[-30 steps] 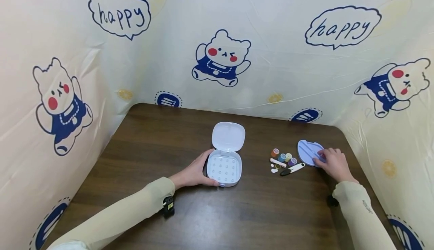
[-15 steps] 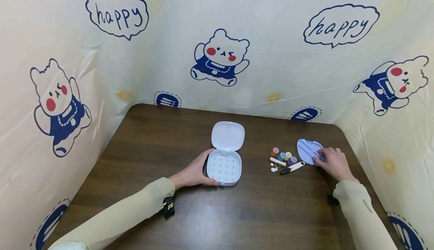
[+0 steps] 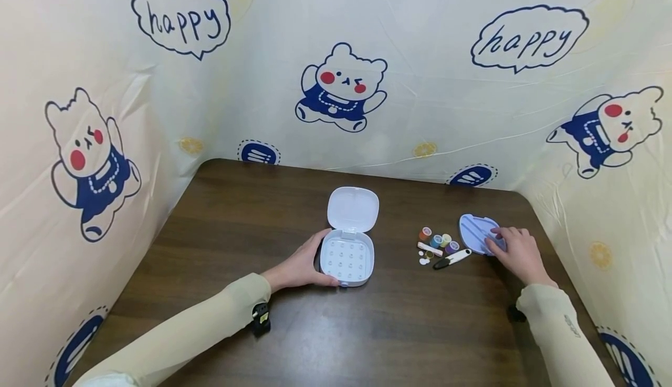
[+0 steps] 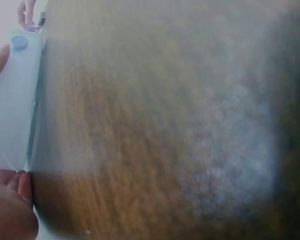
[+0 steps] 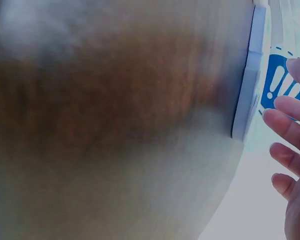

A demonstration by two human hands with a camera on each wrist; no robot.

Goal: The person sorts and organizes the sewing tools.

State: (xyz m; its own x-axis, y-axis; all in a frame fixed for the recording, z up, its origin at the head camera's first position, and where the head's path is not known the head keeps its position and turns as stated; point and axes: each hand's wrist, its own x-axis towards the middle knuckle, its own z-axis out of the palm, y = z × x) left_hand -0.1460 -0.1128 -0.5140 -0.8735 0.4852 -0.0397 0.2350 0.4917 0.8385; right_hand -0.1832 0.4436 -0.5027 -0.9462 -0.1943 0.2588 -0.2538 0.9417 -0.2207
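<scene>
A pale sewing box stands on the table with its hinged lid raised, rows of small pegs showing inside. My left hand grips its left side, thumb at the front and fingers toward the back. In the left wrist view, the thumb lies near the round latch button. A lilac plastic tray lies flat at the right. Over its right edge is my right hand; in the right wrist view its loosely bent fingers stand apart from the tray's side.
Several thread spools, a thin white piece and small white bits lie between box and tray. A black-and-white hand tool lies in front of them. Printed cloth hangs behind and beside the table.
My right thumb and fingers have spread slightly over the tray's edge. The left hand, box and tray keep their places, while the head view shifts a little.
</scene>
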